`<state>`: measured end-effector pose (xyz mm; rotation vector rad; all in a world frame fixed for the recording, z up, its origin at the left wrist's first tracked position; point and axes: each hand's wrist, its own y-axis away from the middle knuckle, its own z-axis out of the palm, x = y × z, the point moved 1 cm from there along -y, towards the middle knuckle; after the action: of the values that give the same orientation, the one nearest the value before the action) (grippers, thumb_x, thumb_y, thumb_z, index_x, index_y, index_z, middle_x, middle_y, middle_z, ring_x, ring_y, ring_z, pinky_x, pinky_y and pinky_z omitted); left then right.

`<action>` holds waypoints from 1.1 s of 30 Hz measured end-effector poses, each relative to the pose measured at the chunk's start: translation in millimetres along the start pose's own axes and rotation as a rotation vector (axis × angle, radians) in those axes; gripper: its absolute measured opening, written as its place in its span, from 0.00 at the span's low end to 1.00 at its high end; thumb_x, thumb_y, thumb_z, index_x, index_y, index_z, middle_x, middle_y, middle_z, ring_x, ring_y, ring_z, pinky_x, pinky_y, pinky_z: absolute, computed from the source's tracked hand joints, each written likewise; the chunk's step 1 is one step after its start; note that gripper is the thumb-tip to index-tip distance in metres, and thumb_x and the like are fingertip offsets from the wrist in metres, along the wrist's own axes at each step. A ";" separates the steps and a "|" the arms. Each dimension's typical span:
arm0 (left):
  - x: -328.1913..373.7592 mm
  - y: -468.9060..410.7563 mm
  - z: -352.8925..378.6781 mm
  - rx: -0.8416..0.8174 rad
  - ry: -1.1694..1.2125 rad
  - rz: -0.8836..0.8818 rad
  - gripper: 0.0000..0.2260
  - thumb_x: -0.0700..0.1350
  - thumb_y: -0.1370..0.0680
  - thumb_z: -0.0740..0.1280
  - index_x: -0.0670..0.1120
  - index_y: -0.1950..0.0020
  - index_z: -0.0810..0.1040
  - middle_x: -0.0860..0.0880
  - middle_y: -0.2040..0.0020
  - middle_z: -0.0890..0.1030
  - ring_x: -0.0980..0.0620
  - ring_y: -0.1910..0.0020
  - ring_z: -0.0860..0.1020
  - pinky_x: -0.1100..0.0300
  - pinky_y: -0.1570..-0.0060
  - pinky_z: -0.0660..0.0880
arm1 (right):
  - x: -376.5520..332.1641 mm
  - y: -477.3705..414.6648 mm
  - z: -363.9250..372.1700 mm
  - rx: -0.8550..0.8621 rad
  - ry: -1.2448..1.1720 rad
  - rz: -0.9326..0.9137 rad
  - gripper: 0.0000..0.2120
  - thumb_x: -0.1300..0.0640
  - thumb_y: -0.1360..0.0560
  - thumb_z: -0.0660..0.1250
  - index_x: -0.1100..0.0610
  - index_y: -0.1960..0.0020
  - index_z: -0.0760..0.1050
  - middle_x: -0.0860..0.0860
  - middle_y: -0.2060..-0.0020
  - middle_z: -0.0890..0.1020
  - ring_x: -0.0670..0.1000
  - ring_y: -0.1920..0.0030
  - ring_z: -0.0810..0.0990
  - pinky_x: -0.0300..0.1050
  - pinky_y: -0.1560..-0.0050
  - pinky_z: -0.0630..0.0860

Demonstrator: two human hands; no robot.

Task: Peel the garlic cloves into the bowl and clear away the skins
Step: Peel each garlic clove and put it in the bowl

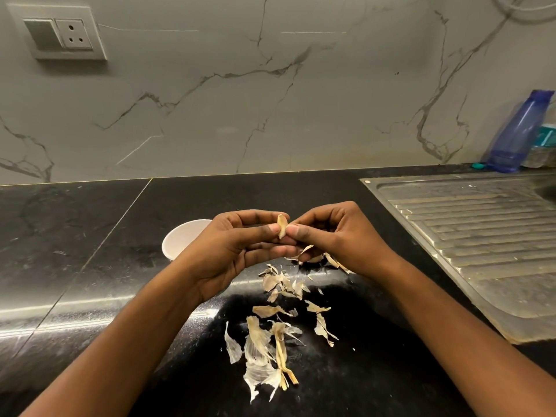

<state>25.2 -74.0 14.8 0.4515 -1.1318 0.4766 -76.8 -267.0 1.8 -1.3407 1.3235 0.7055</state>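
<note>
Loose skins [270,350] lie at lower centre. In the middle, the left hand [228,251] and right hand [337,236] both pinch one garlic clove [282,225], so peeling seems under way. Next, the bare clove should drop into the bowl [180,239] behind.

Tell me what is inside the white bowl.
The part of the bowl that shows is bare white wall, with no cloves in sight. The left hand covers its right side, so whatever lies there cannot be seen.
</note>
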 end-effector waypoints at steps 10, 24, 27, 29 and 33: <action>-7.6 -3.4 -0.9 0.056 -0.171 0.103 0.14 0.36 0.25 0.72 0.37 0.40 0.82 0.34 0.47 0.86 0.37 0.48 0.87 0.54 0.50 0.86 | -2.5 2.7 0.8 -0.045 0.031 0.058 0.06 0.61 0.21 0.74 0.63 0.47 0.87 0.58 0.58 0.89 0.59 0.55 0.89 0.48 0.54 0.87; -7.8 -1.5 2.1 0.038 -0.228 0.085 0.13 0.37 0.24 0.72 0.37 0.40 0.82 0.33 0.48 0.86 0.35 0.48 0.86 0.53 0.50 0.86 | 1.4 5.3 10.3 0.097 0.231 -0.065 0.06 0.57 0.23 0.77 0.58 0.55 0.89 0.54 0.64 0.88 0.60 0.63 0.88 0.67 0.59 0.84; -6.1 -0.4 3.0 0.030 -0.253 0.075 0.13 0.38 0.24 0.72 0.37 0.41 0.83 0.33 0.49 0.86 0.34 0.49 0.87 0.54 0.53 0.86 | 1.2 5.4 10.3 0.103 0.276 -0.090 0.05 0.59 0.24 0.77 0.58 0.58 0.88 0.54 0.66 0.87 0.60 0.65 0.86 0.67 0.63 0.83; -6.1 -0.7 2.2 0.029 -0.263 0.071 0.12 0.37 0.24 0.72 0.36 0.41 0.83 0.32 0.50 0.86 0.34 0.50 0.87 0.54 0.54 0.86 | 1.5 4.9 9.2 0.093 0.285 -0.088 0.05 0.59 0.24 0.76 0.58 0.58 0.88 0.53 0.66 0.87 0.60 0.65 0.86 0.66 0.62 0.83; -6.4 -1.3 -0.8 0.050 -0.221 0.052 0.10 0.34 0.22 0.70 0.35 0.40 0.83 0.31 0.50 0.85 0.37 0.53 0.87 0.56 0.56 0.86 | 1.3 4.4 8.5 0.097 0.272 -0.085 0.05 0.62 0.23 0.75 0.59 0.57 0.88 0.54 0.66 0.87 0.59 0.65 0.86 0.65 0.61 0.84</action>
<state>24.3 -75.4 8.4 0.5290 -1.3492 0.5103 -78.4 -258.7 -2.8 -1.4412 1.4845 0.4049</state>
